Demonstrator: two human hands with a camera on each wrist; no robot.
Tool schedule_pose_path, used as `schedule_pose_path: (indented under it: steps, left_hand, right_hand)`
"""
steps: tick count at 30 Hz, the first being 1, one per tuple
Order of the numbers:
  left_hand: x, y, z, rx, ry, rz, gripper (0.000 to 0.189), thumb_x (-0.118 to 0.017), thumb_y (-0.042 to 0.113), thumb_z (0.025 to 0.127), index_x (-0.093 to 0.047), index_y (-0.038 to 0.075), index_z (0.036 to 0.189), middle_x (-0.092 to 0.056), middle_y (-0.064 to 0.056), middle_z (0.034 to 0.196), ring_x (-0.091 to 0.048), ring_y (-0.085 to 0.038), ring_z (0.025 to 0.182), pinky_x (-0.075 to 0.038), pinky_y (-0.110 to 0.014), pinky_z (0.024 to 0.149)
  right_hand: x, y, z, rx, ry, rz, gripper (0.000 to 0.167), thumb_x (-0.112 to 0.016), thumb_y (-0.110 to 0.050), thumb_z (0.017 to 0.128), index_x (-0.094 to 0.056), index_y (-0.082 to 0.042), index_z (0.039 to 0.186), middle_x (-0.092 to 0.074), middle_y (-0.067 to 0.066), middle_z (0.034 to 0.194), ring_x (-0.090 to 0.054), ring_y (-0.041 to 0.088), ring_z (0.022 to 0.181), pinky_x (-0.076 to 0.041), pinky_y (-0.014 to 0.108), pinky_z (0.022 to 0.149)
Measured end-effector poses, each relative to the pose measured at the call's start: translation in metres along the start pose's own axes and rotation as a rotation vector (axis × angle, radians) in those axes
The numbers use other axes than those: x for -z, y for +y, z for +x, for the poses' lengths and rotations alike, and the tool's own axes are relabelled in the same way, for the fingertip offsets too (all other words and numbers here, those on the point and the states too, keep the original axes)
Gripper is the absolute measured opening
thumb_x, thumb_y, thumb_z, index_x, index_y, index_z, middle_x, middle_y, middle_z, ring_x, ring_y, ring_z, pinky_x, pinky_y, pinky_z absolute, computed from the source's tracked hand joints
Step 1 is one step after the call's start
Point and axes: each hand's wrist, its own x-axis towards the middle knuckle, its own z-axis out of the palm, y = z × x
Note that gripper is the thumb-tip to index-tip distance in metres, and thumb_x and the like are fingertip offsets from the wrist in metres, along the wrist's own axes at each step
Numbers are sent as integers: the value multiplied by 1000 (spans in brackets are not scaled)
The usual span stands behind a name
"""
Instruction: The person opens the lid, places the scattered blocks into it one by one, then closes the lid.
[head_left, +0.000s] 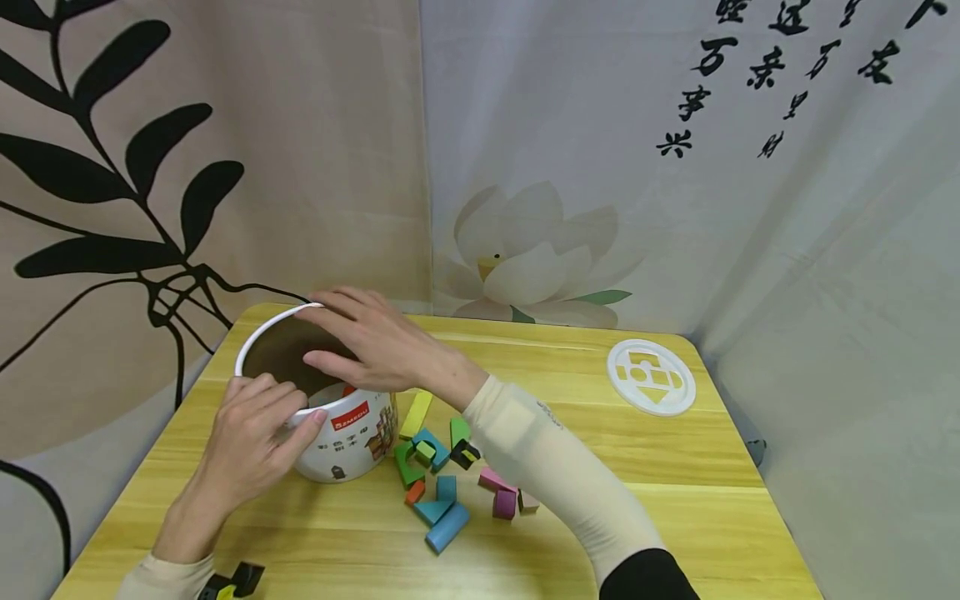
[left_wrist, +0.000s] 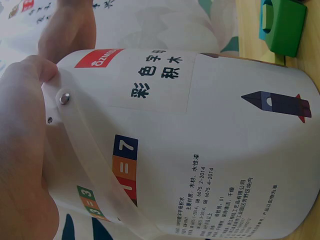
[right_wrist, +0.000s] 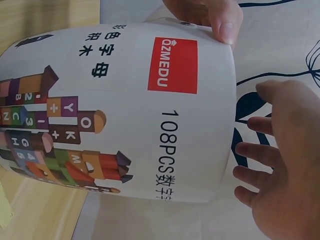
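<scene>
A white toy-block bucket (head_left: 345,450) with printed block pictures stands tilted at the left of the table, its mouth facing up. My left hand (head_left: 247,437) grips the near rim, thumb on the outside and fingers over the edge. Over the bucket's mouth is my right hand (head_left: 378,346), its fingers loosely extended toward the far rim and holding nothing. In the right wrist view those spread fingers (right_wrist: 257,155) show beyond the rim. The printed bucket side (left_wrist: 165,125) and its white strap handle (left_wrist: 95,155) fill the left wrist view. The bucket's floor is mostly hidden.
Right beside the bucket lie several wooden blocks: a yellow bar (head_left: 416,414), a green arch (head_left: 406,465), a blue cylinder (head_left: 447,529) and a magenta block (head_left: 505,504). A white lid (head_left: 616,375) with cut-out shapes lies at the back right. Fabric curtains (head_left: 570,125) hang behind the table.
</scene>
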Motion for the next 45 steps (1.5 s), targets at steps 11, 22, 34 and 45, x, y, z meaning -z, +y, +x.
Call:
schedule_pose_path:
  steps: [11, 22, 34, 45]
  left_hand:
    - [-1, -1, -1, 7, -12, 1, 57, -50, 56, 116, -56, 20, 71, -56, 8, 67, -45, -15, 71, -26, -33, 81]
    - [2, -1, -2, 34, -69, 9, 58, -48, 57, 116, -55, 19, 72, -59, 6, 68, -47, -16, 73, -27, -33, 84]
    - [-2, -1, -2, 26, 1, -4, 58, -51, 56, 115, -53, 19, 70, -55, 7, 65, -45, -16, 71, -28, -33, 84]
    - [-3, -1, -2, 27, 1, -9, 58, -51, 56, 115, -53, 20, 70, -54, 7, 64, -44, -15, 70, -28, -32, 83]
  right_hand:
    - [1, 9, -23, -44, -10, 84, 68, -55, -54, 116, -39, -22, 175, -29, 6, 188, -22, 31, 177, -15, 51, 145]
    - [2, 29, -82, -124, 10, 148, 73, -57, -53, 115, -35, -21, 177, -25, 8, 189, -12, 36, 179, -10, 58, 145]
    - [-15, 48, -161, -204, 17, 140, 73, -57, -52, 115, -35, -20, 177, -29, 10, 188, -16, 39, 179, -15, 62, 143]
    - [-44, 47, -227, -238, -32, 109, 71, -60, -52, 115, -40, -18, 174, -36, 11, 185, -26, 42, 175, -23, 65, 140]
